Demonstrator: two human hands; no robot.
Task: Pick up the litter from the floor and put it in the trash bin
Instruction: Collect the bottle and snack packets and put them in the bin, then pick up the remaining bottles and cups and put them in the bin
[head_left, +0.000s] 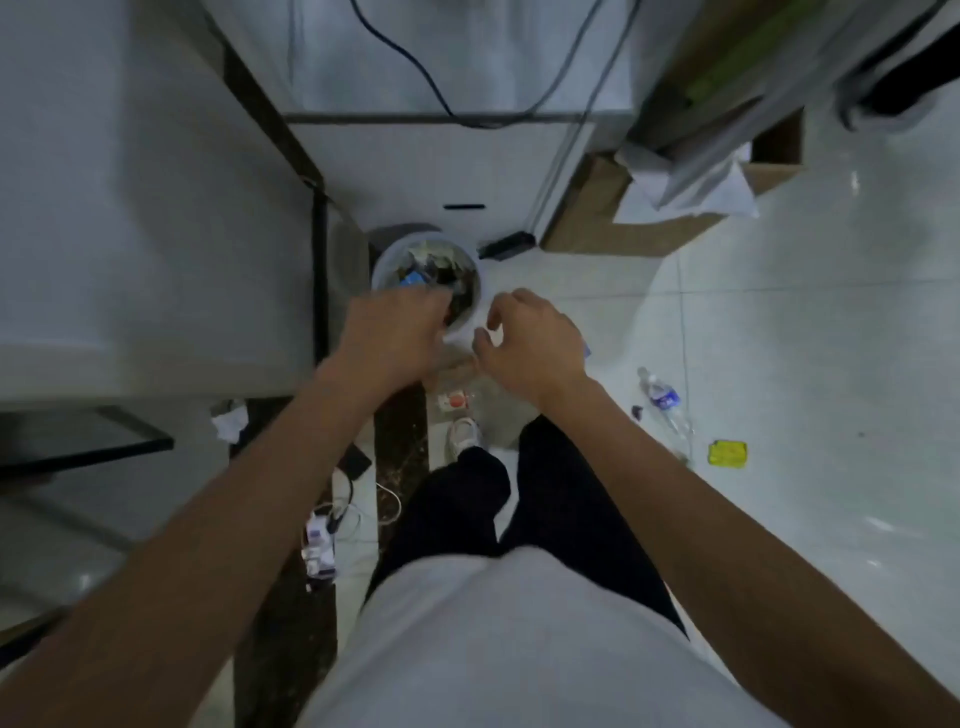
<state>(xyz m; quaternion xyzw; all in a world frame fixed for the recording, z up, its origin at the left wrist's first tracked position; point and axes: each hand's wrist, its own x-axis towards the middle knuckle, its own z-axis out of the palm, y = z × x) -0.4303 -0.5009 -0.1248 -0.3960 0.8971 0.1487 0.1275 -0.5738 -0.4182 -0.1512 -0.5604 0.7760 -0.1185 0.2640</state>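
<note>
Head view is giving me both bare arms reaching forward over the trash bin (381, 267), which is standing on the floor against the white cabinet (415, 166), just beside the leg of the white desk (130, 208). The bin is already holding scraps of paper and something blue. The left hand (397, 332) is hovering over the near rim, its fingers smeared by blur, so I cannot tell whether they are gripping anything. The right hand (530, 343) is hanging just beside the bin with its fingers loosely curled, thumb and forefinger apart, and I am seeing nothing held between them. A white bag edge (460, 333) is showing between the two hands.

Litter is still lying on the tiles: a clear plastic bottle (665, 405) and a yellow wrapper (727, 453) to my right, well apart from the bin, a small packet with a red spot (454, 401) near the white shoe (462, 436), and crumpled paper (228, 421) under the desk.
</note>
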